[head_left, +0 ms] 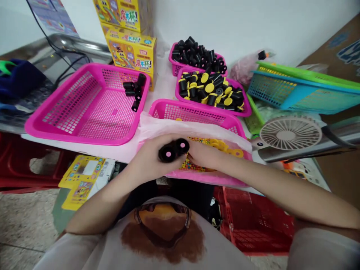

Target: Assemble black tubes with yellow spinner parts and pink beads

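2 blk. cylinders (168,154) are being gripped by L. hand (150,154), best steadied near beads (186,163); R. hand (203,153) finger closure unclear.

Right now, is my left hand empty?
No, the left hand is wrapped around black cylinders, two of whose ends show pink centres.

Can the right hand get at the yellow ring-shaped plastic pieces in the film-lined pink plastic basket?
Probably yes: the right hand is at that basket, by the small, round, multicoloured beads, and the yellow pieces lie uncovered close beside it. Nothing visible blocks them, though its fingertips are hidden.
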Demonstrator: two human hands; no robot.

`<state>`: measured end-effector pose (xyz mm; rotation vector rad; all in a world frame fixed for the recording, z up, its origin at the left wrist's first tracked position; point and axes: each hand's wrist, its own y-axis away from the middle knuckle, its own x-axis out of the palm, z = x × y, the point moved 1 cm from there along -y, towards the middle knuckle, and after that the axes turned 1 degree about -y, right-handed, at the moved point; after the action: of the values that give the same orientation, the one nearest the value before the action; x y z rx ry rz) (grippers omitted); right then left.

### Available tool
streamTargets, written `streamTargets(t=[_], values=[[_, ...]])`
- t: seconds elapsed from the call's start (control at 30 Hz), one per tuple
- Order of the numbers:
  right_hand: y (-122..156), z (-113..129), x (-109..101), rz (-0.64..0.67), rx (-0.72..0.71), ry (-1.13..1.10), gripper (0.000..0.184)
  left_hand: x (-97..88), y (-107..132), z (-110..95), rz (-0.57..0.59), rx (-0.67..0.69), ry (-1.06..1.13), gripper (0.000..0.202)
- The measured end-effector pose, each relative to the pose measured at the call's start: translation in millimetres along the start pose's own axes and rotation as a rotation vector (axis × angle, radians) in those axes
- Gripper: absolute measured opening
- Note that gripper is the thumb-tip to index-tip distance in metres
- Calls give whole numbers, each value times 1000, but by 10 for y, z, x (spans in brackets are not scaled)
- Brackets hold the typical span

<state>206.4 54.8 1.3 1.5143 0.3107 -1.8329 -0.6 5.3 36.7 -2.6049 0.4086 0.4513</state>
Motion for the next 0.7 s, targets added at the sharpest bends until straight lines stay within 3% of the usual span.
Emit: streamTargets(t=[0.1,0.23,0.4,0.53,0.7], values=[[31,-71,-15,-53,-45,-198,45,93,-46,107,-30,-57,79,30],[170,-137,-110,-103,-2,-438,31,41,-84,168,-39,-127,86,28],[354,-48,-350,-284,-54,-660,26,47,-100,205,11,-182,52,27],[423,106,-592,-445,-164,-494,28,66,-116,223,48,-171,61,30],[374,254,-770,-434,-280,-42,38,53,-127,225,76,-185,72,31]])
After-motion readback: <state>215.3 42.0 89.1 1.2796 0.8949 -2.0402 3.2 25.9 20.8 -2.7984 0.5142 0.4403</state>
